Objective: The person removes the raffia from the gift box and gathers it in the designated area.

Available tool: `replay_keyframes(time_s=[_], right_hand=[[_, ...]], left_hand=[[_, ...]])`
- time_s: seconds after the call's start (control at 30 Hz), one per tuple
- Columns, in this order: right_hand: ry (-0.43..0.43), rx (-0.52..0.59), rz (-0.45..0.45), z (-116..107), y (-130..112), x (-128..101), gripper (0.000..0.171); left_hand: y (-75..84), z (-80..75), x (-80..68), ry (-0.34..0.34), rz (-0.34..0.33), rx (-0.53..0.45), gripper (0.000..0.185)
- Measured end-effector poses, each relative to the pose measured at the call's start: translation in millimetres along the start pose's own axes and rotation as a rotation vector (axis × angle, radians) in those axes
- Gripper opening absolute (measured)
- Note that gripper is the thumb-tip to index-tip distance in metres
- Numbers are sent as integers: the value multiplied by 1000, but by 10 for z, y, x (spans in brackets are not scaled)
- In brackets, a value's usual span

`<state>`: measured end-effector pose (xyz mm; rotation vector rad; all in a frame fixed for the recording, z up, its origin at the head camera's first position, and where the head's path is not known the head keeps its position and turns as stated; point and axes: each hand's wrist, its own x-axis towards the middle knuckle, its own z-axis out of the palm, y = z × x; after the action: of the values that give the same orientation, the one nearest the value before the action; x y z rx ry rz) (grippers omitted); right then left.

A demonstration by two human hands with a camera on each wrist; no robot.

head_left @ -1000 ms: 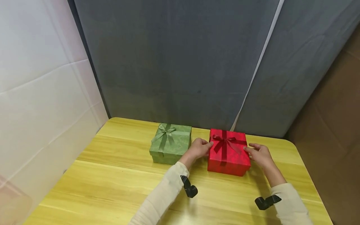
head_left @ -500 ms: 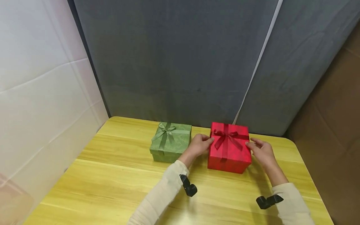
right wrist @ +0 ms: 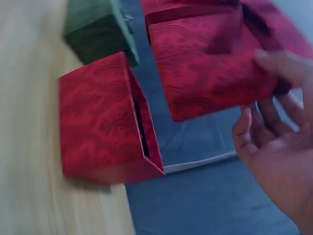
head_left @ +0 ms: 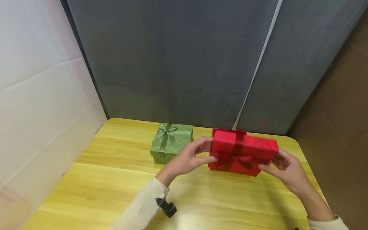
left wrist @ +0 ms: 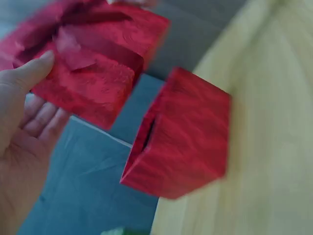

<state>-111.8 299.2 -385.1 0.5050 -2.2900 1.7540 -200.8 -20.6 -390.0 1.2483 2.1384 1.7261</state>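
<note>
A red patterned gift box lid (left wrist: 98,93), with a dark red ribbon bow (left wrist: 73,49), is off its base and tilted in the air. My left hand (head_left: 185,161) holds its left end, thumb on the top face and fingers beneath. At the opposite end my right hand (head_left: 290,171) grips the lid with the thumb over it and the fingers underneath. The red box base (right wrist: 98,117) stands on the table with its mouth uncovered. From the head view the lid overlaps most of the base, and both wrist views show a gap between them.
A green gift box (head_left: 178,140), lid on and tied with a green bow, stands left of the red one on the yellow wooden table (head_left: 115,182). Grey cloth (head_left: 178,64) hangs behind the table's far edge. A white sheet (head_left: 43,95) is on the left.
The red lid has come up off its base and tipped, shifting right. Both hands, earlier at the sides of the closed box, now hold the lid; the green box stays put.
</note>
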Motion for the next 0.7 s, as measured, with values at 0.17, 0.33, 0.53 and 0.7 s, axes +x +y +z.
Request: replay_keyframes(time_s=[0.17,0.33,0.53,0.7], right_hand=[[-193,-496,-448,135,116,-458,15],[-209,-826,-648,255,598,-718,41],[-218,-919,-658,366,1055,-868,49],[-208,-893,-677,420,1174,-906,46]], left_hand=[[-87,168,-501,-173,400,616,23],[-410,459,-688,-277,536,1093,15],[-652,610,-769,-333,498,1149,17],[-682,624,-827,-363,486,1154,12]])
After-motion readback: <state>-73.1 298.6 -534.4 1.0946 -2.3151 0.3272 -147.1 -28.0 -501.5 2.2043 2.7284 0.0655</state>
